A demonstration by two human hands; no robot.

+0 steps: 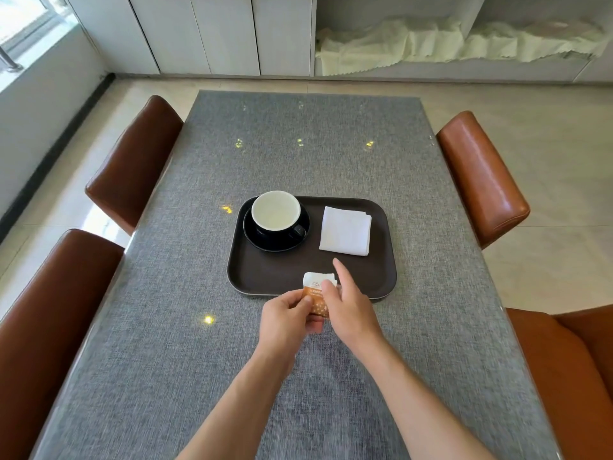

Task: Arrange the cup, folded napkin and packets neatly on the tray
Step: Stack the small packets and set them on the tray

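Note:
A dark brown tray [275,273] lies in the middle of the grey table. On its far left stands a black cup [276,212] with a white inside, on a black saucer [265,242]. A folded white napkin [345,230] lies on the tray's far right. Over the tray's near edge, my left hand [288,318] pinches orange-and-white packets [315,290] from below. My right hand [348,305] grips their right side with the thumb, its forefinger stretched out toward the napkin. How many packets there are is hidden by the fingers.
The grey table [298,154] has brown leather chairs on both sides: two on the left [129,167] [49,313], two on the right [481,177] [570,370]. White cabinets and a shelf with pale cloth [431,44] stand beyond the table's far end.

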